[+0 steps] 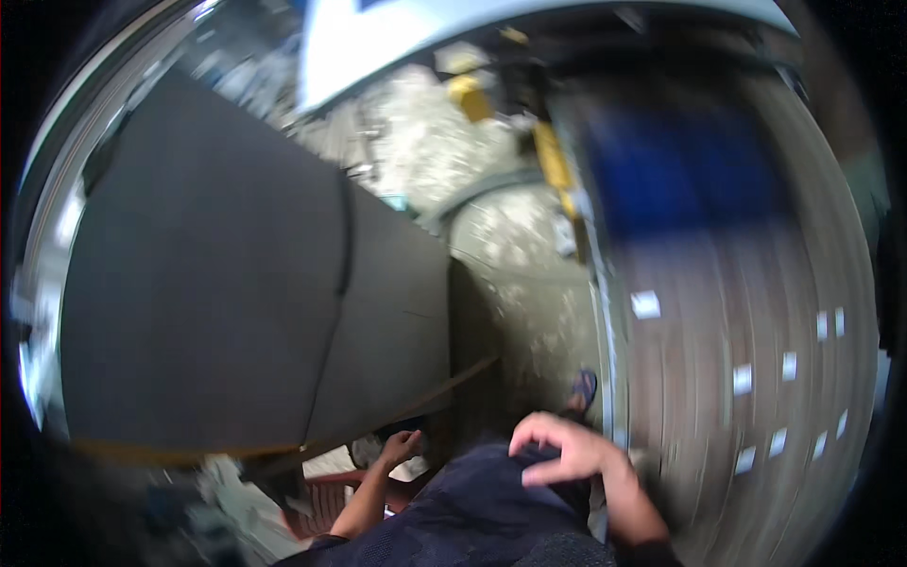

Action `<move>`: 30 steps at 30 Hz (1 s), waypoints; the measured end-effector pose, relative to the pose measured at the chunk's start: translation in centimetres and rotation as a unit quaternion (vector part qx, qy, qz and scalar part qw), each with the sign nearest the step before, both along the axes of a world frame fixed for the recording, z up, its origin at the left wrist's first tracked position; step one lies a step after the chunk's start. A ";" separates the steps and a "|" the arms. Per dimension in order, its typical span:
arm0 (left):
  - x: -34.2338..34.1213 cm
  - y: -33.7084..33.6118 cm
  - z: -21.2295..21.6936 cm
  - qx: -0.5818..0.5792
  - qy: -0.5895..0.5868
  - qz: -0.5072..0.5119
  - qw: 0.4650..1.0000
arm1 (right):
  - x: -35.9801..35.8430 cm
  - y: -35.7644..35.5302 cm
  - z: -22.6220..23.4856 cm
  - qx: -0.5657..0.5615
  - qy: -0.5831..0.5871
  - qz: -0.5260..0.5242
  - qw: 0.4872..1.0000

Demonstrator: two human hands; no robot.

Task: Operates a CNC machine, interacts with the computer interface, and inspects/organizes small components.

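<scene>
Head view: left hand (402, 447) and right hand (564, 448) apart, loosely curled.

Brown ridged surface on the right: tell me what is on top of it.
Several small white rectangular labels and a blurred blue patch. What they cover cannot be seen.

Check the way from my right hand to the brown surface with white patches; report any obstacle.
A pale rail along the left edge of the brown surface lies between it and your right hand; its height is unclear. Nothing else visible intervenes.
</scene>
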State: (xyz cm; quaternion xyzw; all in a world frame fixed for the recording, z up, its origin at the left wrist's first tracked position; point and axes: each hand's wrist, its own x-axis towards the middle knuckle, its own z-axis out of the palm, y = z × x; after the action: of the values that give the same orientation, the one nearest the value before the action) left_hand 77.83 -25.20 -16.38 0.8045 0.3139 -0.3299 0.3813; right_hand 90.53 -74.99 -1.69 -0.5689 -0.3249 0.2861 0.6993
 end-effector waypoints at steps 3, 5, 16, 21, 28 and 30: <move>-3.4 0.9 -3.4 -0.064 -0.073 0.042 0.994 | -2.0 4.1 3.7 0.003 -0.174 0.108 0.979; -6.9 2.0 -5.4 -0.002 -0.062 -0.046 0.997 | -3.1 5.9 4.3 -0.043 -0.170 0.197 0.965; -28.8 -0.9 -14.1 -0.021 0.000 0.136 0.991 | -2.7 18.0 9.4 -0.185 -0.182 0.494 0.830; -36.1 -5.0 -15.6 -0.088 -0.145 0.329 0.929 | 1.0 22.9 21.1 -0.115 -0.216 0.590 0.769; -36.6 -10.5 -12.0 -0.095 -0.008 0.630 0.771 | 4.6 35.4 32.9 0.029 -0.514 0.310 0.800; -36.4 -15.2 -11.4 -0.107 0.010 0.640 0.761 | 3.1 39.4 37.7 0.172 -0.586 0.256 0.749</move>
State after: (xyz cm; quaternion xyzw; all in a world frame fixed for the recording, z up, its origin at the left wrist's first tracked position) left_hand 41.42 -40.40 -27.76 0.3668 0.7224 -0.0486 0.5842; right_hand 93.62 -35.62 35.98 -0.3902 -0.8483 0.0036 0.3579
